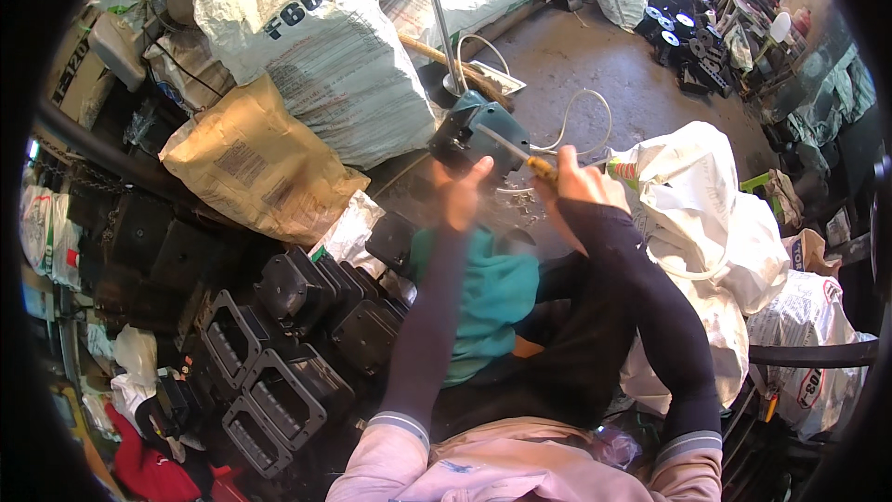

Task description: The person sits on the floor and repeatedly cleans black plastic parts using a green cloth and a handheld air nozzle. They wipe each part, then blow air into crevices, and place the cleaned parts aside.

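Note:
Ahead of me, my left hand (460,188) is wrapped round the near left side of a dark blue-grey plastic housing (500,119), its thumb along the edge. Closed on the yellow handle of a screwdriver (539,167) is my right hand (587,186). The tool's shaft slants up and left across the face of the housing; whether its tip touches a screw I cannot tell. Below the hands, a teal cloth (478,302) drapes over my leg. Several black plastic housings (302,390) are stacked close to my left forearm.
Large white sacks (325,74) and a brown paper sack (265,163) stand at the left. Another white sack (692,186) rises beside my right arm. A pale cable (595,102) curls on the floor (576,56). Black parts (683,33) are heaped at the far right.

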### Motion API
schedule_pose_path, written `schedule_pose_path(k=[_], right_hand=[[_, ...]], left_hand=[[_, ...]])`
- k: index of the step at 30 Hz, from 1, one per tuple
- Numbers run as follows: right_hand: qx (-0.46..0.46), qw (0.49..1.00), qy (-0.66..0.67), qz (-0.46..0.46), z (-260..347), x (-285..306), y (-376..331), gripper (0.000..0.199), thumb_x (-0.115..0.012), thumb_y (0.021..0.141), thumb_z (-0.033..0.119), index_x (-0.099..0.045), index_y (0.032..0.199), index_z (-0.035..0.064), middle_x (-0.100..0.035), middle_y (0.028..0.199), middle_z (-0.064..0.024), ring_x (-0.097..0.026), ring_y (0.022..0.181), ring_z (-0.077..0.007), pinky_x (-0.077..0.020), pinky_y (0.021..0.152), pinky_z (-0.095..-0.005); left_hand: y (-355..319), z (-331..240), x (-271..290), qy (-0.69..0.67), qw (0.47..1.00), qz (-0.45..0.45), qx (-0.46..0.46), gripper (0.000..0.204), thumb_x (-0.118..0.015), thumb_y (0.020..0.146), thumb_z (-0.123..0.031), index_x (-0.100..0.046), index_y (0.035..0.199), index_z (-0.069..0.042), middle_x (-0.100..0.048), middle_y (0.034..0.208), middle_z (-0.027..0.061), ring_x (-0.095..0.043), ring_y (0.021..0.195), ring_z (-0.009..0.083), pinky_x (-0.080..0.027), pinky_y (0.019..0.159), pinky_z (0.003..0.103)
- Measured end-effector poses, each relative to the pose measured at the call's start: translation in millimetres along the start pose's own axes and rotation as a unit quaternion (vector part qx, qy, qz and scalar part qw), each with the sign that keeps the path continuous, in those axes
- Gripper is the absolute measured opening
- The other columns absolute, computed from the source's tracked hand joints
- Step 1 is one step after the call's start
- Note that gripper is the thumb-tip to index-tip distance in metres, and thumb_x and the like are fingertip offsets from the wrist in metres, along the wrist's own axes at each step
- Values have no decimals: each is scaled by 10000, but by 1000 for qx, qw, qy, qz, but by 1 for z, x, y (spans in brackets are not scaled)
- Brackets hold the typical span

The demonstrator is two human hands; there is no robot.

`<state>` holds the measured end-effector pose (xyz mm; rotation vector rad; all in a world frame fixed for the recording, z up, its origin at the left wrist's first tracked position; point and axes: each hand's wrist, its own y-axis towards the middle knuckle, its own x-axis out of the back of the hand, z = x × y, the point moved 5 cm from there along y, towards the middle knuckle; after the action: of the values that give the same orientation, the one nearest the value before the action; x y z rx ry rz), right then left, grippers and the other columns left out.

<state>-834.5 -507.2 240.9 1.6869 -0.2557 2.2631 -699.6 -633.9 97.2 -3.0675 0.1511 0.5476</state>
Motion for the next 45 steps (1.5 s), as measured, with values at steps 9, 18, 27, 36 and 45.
schedule_pose_path(k=[9,18,27,36,45], right_hand=[[-22,998,13,65,-30,-2,-20,422,-634,934,382,-444,1068,31,-672,787,-284,-666,797,-493,-522,718,-560],[25,993,-19,115,-32,-20,-44,413,-626,941,370,-433,1054,23,-660,741,-273,-664,731,-474,-525,675,-549],[-53,998,-26,20,-51,0,-30,424,-648,921,373,-462,1069,22,-677,797,-276,-682,802,-466,-534,732,-541],[-51,997,50,35,-72,30,2,372,-649,935,337,-517,1056,11,-653,817,-263,-666,849,-442,-500,762,-478],[-20,996,70,57,-42,14,-3,426,-684,894,375,-518,1076,28,-685,815,-241,-683,880,-427,-521,807,-498]], left_hand=[[-9,-21,10,-9,995,-68,-69,652,-811,790,-60,-490,1349,31,-589,1274,133,-577,1141,231,-440,1012,339],[8,27,11,-323,920,57,214,421,-556,977,-344,-561,1286,-58,-620,1193,103,-620,1044,237,-523,861,365],[2,17,4,-330,913,83,223,438,-523,981,-348,-553,1290,-39,-622,1182,117,-613,1029,252,-513,877,374],[-8,3,-13,-60,978,191,58,673,-709,805,9,-438,1421,-11,-552,1305,118,-565,1168,245,-473,1007,362],[-10,6,-14,82,982,159,-66,576,-751,746,43,-490,1254,-27,-578,1204,94,-575,1110,202,-475,971,357]])
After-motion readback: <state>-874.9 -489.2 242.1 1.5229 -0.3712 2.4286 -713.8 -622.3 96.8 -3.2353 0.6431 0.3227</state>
